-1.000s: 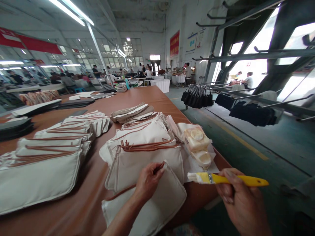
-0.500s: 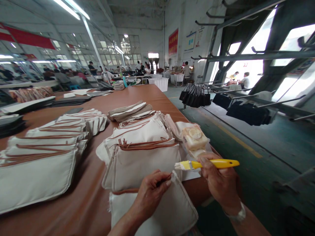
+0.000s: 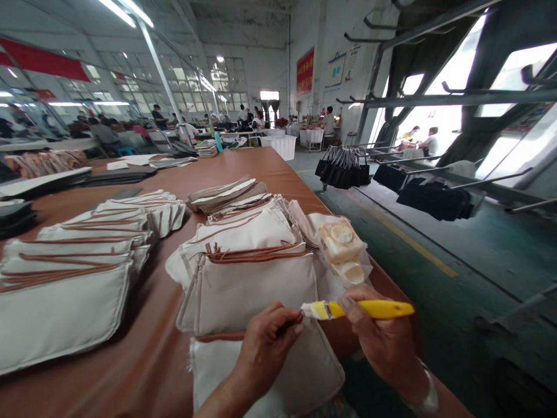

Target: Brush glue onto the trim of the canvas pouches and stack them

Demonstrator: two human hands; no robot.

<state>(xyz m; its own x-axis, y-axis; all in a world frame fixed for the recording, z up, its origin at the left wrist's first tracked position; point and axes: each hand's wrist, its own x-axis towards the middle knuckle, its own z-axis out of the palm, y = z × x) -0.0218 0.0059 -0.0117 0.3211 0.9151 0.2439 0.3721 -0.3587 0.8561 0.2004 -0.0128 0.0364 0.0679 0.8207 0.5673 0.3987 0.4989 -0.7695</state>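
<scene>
My left hand (image 3: pixel 270 342) pinches the upper edge of a cream fabric pouch panel (image 3: pixel 304 371) with brown trim, close to its corner. A paintbrush (image 3: pixel 374 308) with a yellow handle lies level in my right hand (image 3: pixel 378 337), held between thumb and fingers. Its whitish bristles meet the pinched edge beside my left fingertips. Just beyond stands a stack of similar cream panels (image 3: pixel 256 293) with brown trim. A cream-coloured plastic container (image 3: pixel 342 241) with a round cap and an opening at its near end sits on a white sheet, right of the stack.
More cream panels (image 3: pixel 65 313) fan out at the left on the brown-covered table (image 3: pixel 161 325). Grey-brown pieces (image 3: pixel 230 196) are piled behind the middle stack. Past the table's right edge, dark items hang on a metal rack (image 3: pixel 435 197). Several people work farther back.
My right hand has brought the paintbrush down and left, so the bristles now reach the panel's edge at my left fingers. The left hand keeps its pinch.
</scene>
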